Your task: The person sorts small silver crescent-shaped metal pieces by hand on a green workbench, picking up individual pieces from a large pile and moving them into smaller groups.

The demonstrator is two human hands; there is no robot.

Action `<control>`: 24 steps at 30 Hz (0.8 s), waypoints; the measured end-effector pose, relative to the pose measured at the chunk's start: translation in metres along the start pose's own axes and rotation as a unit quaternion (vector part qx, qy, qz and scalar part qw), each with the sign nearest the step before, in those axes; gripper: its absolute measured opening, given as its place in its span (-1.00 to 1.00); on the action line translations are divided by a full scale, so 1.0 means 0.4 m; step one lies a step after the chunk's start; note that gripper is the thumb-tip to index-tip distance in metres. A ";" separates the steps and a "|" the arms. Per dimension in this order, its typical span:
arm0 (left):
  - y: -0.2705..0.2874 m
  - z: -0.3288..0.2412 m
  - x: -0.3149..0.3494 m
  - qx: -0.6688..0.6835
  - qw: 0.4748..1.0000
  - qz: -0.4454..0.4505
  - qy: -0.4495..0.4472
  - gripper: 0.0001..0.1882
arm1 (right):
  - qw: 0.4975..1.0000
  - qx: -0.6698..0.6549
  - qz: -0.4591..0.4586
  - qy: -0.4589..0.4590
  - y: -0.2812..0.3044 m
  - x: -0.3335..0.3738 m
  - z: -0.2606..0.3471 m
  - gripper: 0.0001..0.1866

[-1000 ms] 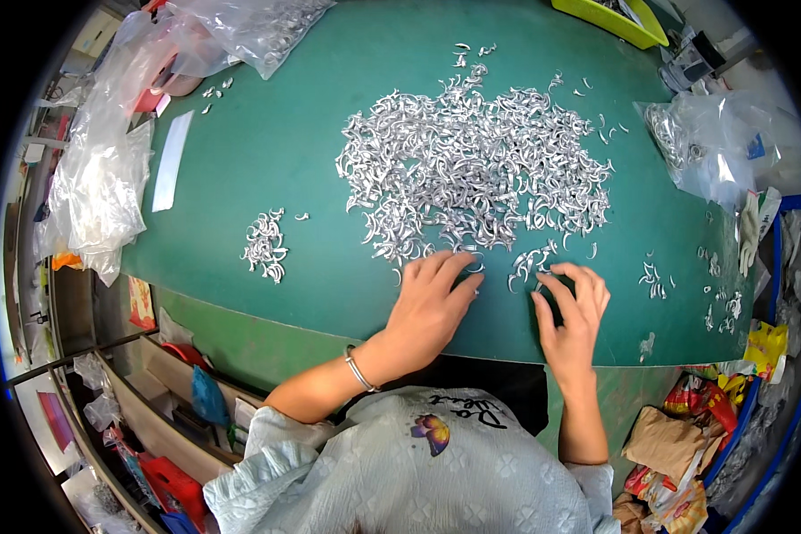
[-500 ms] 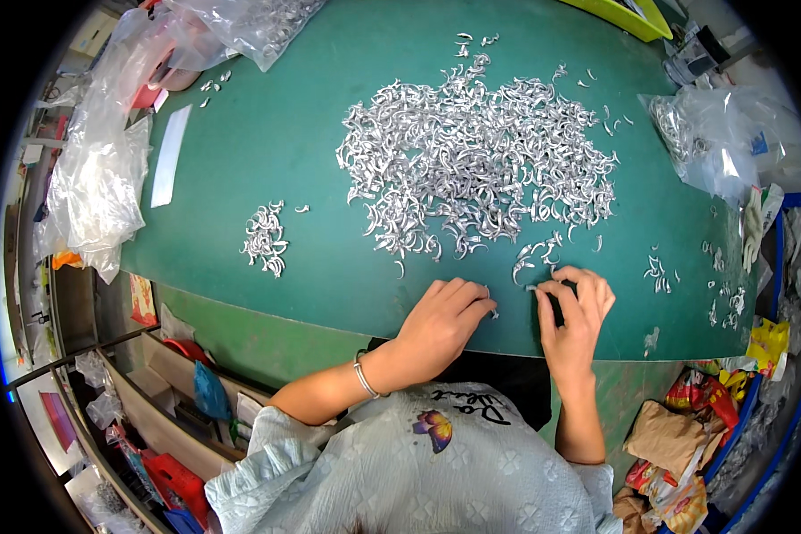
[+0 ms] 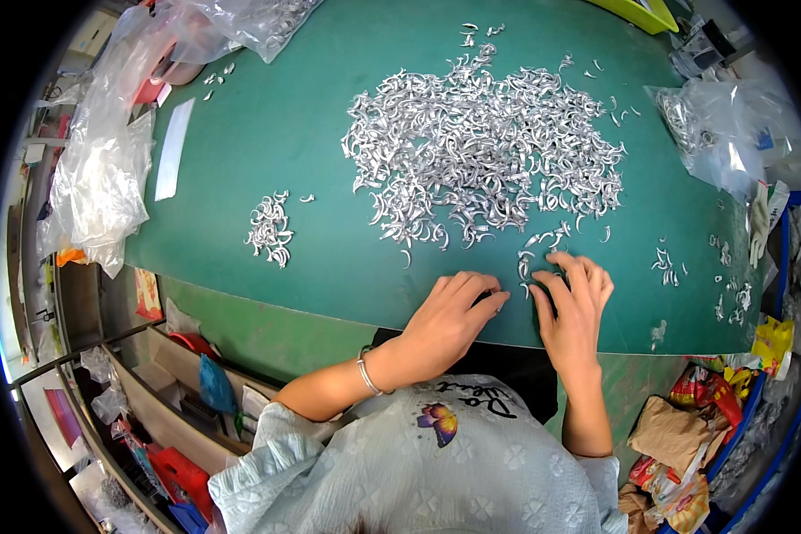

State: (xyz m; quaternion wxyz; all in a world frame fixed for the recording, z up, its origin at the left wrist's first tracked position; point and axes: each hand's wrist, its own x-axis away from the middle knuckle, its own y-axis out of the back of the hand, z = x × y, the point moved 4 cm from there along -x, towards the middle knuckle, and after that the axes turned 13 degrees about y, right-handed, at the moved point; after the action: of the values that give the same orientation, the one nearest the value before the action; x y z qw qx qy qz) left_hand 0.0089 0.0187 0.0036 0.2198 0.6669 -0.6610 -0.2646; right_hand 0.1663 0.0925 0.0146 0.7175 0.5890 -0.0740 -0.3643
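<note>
Both hands lie on the near edge of the green surface. The left hand is flat with its fingers spread. The right hand touches a few small silver curved pieces with its fingertips. Behind them lies a large pile of such pieces, and a small heap lies well apart to the left.

Pale blue textured top, butterfly print, silver bangle.

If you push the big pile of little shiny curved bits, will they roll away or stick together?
The silver bits look thin, curved and light, so they would probably slide and scatter. Their hooked shapes seem apt to snag together. Loose ones by the right hand lie flat, so rolling seems unlikely.
</note>
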 end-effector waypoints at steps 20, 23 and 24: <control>0.004 -0.005 -0.050 0.013 1.000 -0.011 -0.007 -0.51 | 0.998 -0.049 0.023 0.029 0.023 0.027 0.016 -0.69; -0.023 -0.018 -0.073 -0.024 0.999 0.005 -0.021 -0.52 | 0.997 -0.055 0.027 0.041 0.020 0.039 0.009 -0.67; -0.030 -0.017 -0.079 -0.032 0.999 0.013 -0.025 -0.53 | 0.997 -0.058 0.025 0.039 0.018 0.043 0.005 -0.67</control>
State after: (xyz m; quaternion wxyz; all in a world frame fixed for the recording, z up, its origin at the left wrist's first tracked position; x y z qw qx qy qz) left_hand 0.0230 0.0500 0.0030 0.2281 0.6443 -0.6658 -0.2995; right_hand 0.1807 0.0809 0.0159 0.7618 0.5581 -0.0394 -0.3265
